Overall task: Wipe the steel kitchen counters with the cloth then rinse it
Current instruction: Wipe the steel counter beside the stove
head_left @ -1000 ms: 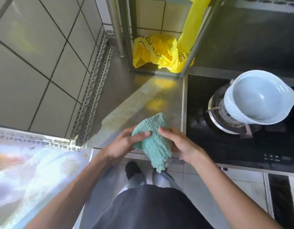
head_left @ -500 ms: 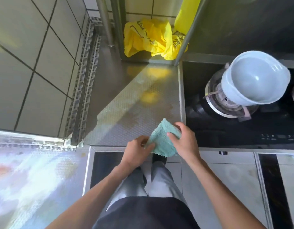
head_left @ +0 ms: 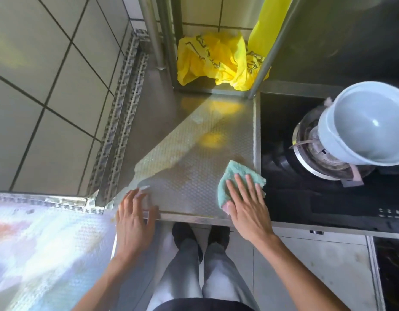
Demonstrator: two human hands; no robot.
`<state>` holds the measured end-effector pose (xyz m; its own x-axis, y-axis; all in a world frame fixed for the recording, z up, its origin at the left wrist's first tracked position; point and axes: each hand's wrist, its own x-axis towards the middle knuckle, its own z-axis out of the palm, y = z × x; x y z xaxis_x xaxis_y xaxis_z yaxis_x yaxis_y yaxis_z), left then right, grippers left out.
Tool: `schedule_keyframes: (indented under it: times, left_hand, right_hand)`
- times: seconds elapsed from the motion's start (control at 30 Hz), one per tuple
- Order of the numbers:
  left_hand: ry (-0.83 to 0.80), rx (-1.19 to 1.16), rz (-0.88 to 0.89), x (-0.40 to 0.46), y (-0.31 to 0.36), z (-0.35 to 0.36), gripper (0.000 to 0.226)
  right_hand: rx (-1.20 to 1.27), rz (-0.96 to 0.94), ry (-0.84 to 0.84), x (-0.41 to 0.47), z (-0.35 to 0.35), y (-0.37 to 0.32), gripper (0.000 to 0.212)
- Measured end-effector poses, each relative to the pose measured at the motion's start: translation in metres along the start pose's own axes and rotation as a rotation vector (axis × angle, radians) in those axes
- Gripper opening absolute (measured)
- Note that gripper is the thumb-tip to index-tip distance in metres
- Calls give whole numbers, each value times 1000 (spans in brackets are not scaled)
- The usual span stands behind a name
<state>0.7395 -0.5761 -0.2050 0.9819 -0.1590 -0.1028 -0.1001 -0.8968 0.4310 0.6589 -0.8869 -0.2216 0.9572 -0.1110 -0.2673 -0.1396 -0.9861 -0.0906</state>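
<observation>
The cloth [head_left: 236, 182] lay flat on the steel tabletop [head_left: 194, 158], at its near right corner, just beside the raised edge that met the black hob [head_left: 288, 198]. The right hand [head_left: 245, 203] pressed down on it with fingers spread; the grip was an open palm bearing on the cloth, not a clenched hold, and part of the cloth showed beyond the fingertips and to the left of the palm. The left hand [head_left: 133, 214] rested on the near left edge of the same tabletop, fingers loose and holding nothing, well apart from the cloth.

What mattered for the next stroke was that the unwiped surface ran away from the cloth to the left and toward the back, where a yellow bag [head_left: 216, 59] sat against the wall tiles. The tabletop's long axis ran front to back from the person, so a push forward, or a sweep left toward the free hand, seemed the likely move. The right hand was plainly the one to do it. To the right there was no room: the cloth's edge already touched the hob's border, near a burner carrying a pale bowl [head_left: 364, 124].
</observation>
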Motion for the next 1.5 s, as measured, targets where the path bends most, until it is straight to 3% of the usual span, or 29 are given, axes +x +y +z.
schedule_keyframes:
  times: [0.1,0.23,0.37,0.5,0.63,0.77,0.93,1.1,1.17,1.23,1.37,1.43,1.5]
  left_hand:
    - [-47,88,-50,-1,4,5,69]
    - [-8,136,-51,-5,12,15,71]
    - [16,121,-81,-7,17,21,69]
    - [42,134,-90,-6,11,25,69]
    - [41,176,-119,-12,12,30,70]
    - [9,185,-102,-9,14,33,68]
    - [17,168,-109,-8,16,30,69]
    - [8,104,-97,-7,9,27,62]
    - [2,70,-81,-6,3,25,61]
    - [-18,27,-81,-6,-2,21,62]
    - [-59,-7,-29,-7,-13,14,64]
    - [-49,-3,3,-7,-16,10,63]
    - [-38,27,50,-6,-20,8,62]
  right_hand:
    - [39,141,-27,41,-18,15,64]
    - [93,194,-18,80,-26,-32,70]
    - [58,-107,19,44,-9,-55,65]
    - [-25,-314,-76,20,-8,-10,62]
    - [-45,-95,-60,61,-34,37,59]
    - [32,72,-35,98,-43,-4,60]
    - [82,-124,12,60,-13,-84,66]
    - [7,-371,-45,10,8,-43,70]
    - [-24,-320,-45,13,0,-12,70]
    - [-5,-152,-31,28,-12,6,69]
    - [130,296,16,79,-28,-41,67]
    - [188,304,16,94,-29,-84,66]
    - [194,155,30,89,-22,-121,63]
